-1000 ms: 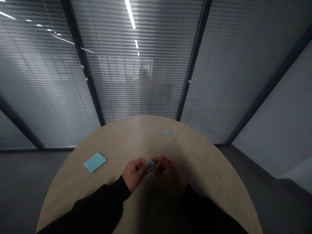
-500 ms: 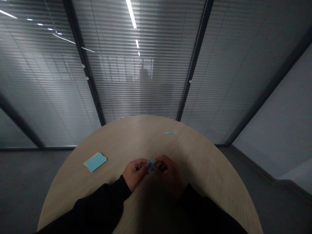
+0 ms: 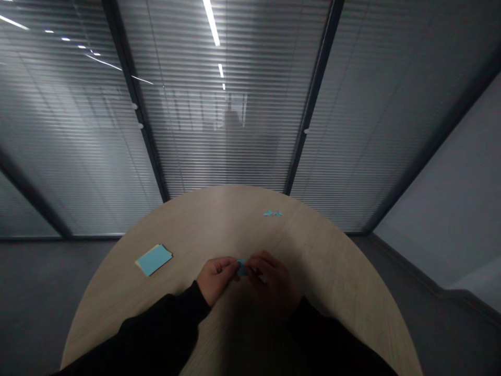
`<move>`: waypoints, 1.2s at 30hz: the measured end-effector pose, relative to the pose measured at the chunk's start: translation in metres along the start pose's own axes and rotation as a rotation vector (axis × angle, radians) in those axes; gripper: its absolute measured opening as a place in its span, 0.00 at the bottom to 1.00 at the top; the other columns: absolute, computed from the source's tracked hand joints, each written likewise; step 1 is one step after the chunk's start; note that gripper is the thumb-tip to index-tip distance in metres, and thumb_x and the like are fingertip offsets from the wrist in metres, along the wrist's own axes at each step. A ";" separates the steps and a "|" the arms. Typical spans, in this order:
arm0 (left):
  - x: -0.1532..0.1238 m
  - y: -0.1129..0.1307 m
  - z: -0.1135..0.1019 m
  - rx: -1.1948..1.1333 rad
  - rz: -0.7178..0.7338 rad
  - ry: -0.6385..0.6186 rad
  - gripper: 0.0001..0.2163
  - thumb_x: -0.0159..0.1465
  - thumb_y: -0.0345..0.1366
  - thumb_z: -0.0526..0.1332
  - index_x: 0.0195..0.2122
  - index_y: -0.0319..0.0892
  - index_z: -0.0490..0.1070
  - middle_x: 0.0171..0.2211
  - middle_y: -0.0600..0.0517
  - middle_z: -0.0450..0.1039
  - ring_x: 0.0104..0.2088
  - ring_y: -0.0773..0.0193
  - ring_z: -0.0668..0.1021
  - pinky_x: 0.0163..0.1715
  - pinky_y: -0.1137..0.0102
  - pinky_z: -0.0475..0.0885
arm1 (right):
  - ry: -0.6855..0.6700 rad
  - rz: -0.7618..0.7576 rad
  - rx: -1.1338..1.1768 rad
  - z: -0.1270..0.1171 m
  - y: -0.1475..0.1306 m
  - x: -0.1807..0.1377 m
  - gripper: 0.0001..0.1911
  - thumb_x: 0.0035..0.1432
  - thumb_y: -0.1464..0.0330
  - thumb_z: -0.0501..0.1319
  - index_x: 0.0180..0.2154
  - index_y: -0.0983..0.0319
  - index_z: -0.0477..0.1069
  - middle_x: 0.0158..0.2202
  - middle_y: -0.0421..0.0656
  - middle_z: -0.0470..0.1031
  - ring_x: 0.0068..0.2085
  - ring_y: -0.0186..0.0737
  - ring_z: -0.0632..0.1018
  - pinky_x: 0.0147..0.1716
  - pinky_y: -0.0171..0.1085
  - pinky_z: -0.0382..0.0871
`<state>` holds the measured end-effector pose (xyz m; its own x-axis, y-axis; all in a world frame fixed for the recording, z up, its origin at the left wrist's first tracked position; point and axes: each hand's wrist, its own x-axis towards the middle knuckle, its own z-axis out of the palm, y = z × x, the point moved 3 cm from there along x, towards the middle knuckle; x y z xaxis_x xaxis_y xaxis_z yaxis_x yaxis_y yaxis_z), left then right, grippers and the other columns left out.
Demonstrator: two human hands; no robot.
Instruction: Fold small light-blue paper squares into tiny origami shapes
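Table top point(image 3: 219, 224): wood-look laminate, matt, fine grain. Paper stack point(image 3: 154, 259): smooth matt paper; folded paper bit point(image 3: 242, 267) looks the same (too small to say more). Sleeve point(image 3: 156, 334): black cloth, matt. Glass wall point(image 3: 219, 146): glossy, slatted blinds inside. Wall frame point(image 3: 315, 78): dark metal.

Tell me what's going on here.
A person is holding a small piece of blue paper between their left hand and right hand, just above a round light-wood table. A stack of blue and yellow paper lies to the left, and a small blue paper shape lies farther out.
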<state>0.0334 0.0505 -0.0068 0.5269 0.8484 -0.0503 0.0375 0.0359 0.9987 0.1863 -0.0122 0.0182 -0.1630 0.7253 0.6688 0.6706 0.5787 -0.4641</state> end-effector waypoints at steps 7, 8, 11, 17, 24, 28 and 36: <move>0.000 0.002 0.001 -0.059 -0.010 -0.021 0.20 0.54 0.53 0.63 0.27 0.37 0.74 0.20 0.53 0.69 0.20 0.69 0.66 0.24 0.73 0.58 | -0.041 -0.096 -0.092 -0.001 0.002 -0.003 0.10 0.62 0.74 0.56 0.43 0.58 0.73 0.37 0.45 0.75 0.35 0.38 0.75 0.35 0.36 0.70; 0.000 0.002 0.001 -0.067 -0.005 -0.023 0.20 0.54 0.53 0.63 0.27 0.37 0.75 0.20 0.53 0.69 0.21 0.69 0.67 0.25 0.73 0.59 | -0.055 -0.102 -0.108 -0.001 0.003 -0.003 0.11 0.61 0.74 0.56 0.43 0.58 0.73 0.37 0.45 0.74 0.35 0.38 0.75 0.35 0.36 0.70; 0.000 0.002 0.001 -0.074 0.001 -0.029 0.20 0.54 0.53 0.63 0.27 0.37 0.75 0.20 0.53 0.70 0.23 0.68 0.68 0.27 0.72 0.61 | -0.064 -0.125 -0.169 0.000 0.004 -0.004 0.11 0.61 0.73 0.57 0.43 0.57 0.73 0.37 0.45 0.74 0.35 0.39 0.74 0.35 0.37 0.70; 0.001 0.003 0.002 -0.113 -0.004 -0.023 0.19 0.53 0.52 0.65 0.25 0.37 0.75 0.20 0.53 0.69 0.22 0.69 0.68 0.26 0.73 0.62 | -0.086 -0.196 -0.254 0.000 0.000 -0.003 0.09 0.61 0.73 0.57 0.42 0.59 0.73 0.36 0.46 0.74 0.35 0.41 0.74 0.34 0.37 0.70; 0.003 0.001 0.002 -0.142 -0.009 -0.030 0.19 0.52 0.52 0.66 0.25 0.37 0.75 0.20 0.53 0.70 0.22 0.70 0.68 0.25 0.74 0.62 | -0.098 -0.199 -0.242 0.000 -0.001 -0.002 0.11 0.61 0.74 0.56 0.44 0.58 0.72 0.36 0.45 0.74 0.36 0.41 0.74 0.36 0.38 0.70; 0.002 0.000 0.001 -0.127 -0.016 -0.022 0.20 0.53 0.53 0.66 0.25 0.37 0.76 0.19 0.54 0.70 0.20 0.71 0.67 0.23 0.75 0.61 | -0.104 -0.189 -0.249 0.000 -0.001 -0.002 0.11 0.61 0.74 0.56 0.43 0.59 0.72 0.37 0.46 0.74 0.36 0.41 0.74 0.37 0.39 0.71; 0.002 0.001 0.002 -0.115 -0.014 -0.007 0.21 0.52 0.54 0.66 0.27 0.37 0.76 0.20 0.53 0.71 0.21 0.70 0.68 0.23 0.75 0.60 | -0.080 -0.197 -0.248 0.001 -0.002 -0.002 0.10 0.61 0.75 0.55 0.42 0.60 0.72 0.36 0.46 0.75 0.35 0.42 0.74 0.36 0.39 0.71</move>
<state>0.0358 0.0510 -0.0063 0.5332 0.8436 -0.0637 -0.0529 0.1084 0.9927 0.1843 -0.0144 0.0169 -0.3565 0.6411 0.6797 0.7749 0.6093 -0.1681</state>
